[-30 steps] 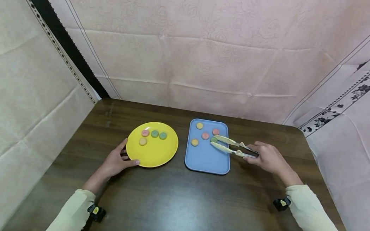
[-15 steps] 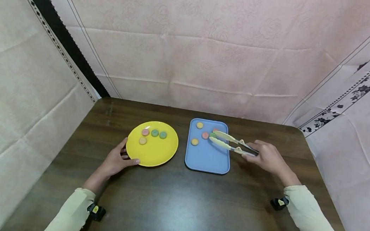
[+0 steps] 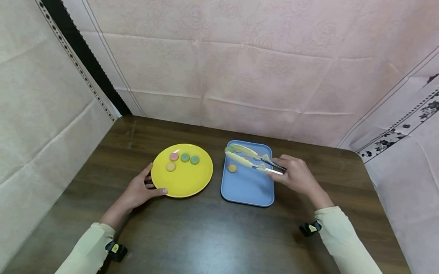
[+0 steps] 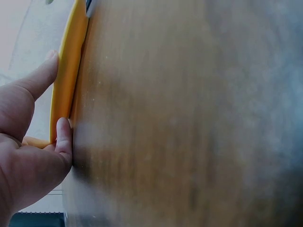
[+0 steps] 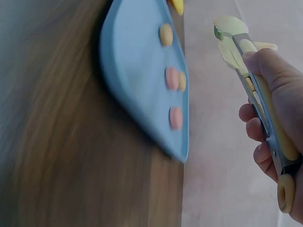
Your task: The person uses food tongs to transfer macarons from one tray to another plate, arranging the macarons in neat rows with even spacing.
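Note:
My left hand (image 3: 136, 192) holds the near left rim of a yellow plate (image 3: 186, 183), thumb on the rim and fingers at its edge. Pink, green and pale yellow macarons lie on that plate, among them a pink macaron (image 3: 174, 156). With my right hand (image 3: 296, 175) I grip tongs (image 3: 242, 160), squeezed around a green macaron (image 5: 217, 32). Their tips hang over the far left corner of a blue tray (image 3: 247, 193). On the tray, a yellow macaron (image 3: 232, 168) shows plainly from above; in the right wrist view pink macarons (image 5: 175, 117) lie there too.
Plate and tray stand side by side on a dark wooden table (image 3: 198, 236), a narrow gap between them. Pale cloth (image 3: 223, 78) hangs behind the table's far edge and at both sides. A black camera is strapped to each wrist.
The tongs have lifted the green macaron from among the pink ones and carried it left across the tray toward the plate. My left hand and the plate have stayed put.

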Available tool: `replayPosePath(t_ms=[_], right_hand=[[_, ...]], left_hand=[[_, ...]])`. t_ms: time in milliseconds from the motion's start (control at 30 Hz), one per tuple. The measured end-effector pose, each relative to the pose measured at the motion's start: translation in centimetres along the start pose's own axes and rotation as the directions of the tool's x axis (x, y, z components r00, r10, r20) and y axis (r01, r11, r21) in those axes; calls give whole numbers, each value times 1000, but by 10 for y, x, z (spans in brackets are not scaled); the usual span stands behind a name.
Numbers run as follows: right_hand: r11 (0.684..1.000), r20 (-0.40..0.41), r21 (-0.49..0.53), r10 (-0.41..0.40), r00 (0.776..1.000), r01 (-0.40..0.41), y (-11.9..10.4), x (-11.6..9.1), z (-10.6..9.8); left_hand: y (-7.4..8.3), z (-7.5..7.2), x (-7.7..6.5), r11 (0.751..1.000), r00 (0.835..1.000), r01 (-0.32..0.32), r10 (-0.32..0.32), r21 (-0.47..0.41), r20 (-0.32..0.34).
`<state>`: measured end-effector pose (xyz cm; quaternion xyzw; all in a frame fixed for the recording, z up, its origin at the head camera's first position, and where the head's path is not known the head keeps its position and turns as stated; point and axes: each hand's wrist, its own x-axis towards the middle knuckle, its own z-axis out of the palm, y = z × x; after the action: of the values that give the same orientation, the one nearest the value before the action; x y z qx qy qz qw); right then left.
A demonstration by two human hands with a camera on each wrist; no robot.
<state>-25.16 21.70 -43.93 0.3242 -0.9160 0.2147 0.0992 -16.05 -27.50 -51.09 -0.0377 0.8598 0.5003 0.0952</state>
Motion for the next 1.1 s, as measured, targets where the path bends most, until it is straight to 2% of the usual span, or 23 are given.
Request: replayPosePath(t_ms=[333,667,900,1100], right_hand=[[995,29,97,-40,999,37,-31,34,27],[983,49,80,-171,984,166,-48,56,57],[987,124,84,-148,981,138,-63,63,72],[979,132,106,-187,973,174,-70,68,82]], left_hand=[[1,1,-1,1000,1000,11,-11,-10,-2],[4,0,-2,1000,1000,6,-5,6,-5],[4,0,-2,1000,1000,8,-8,7,-8],[4,1,-1,1000,1000,8,-8,1,-7]])
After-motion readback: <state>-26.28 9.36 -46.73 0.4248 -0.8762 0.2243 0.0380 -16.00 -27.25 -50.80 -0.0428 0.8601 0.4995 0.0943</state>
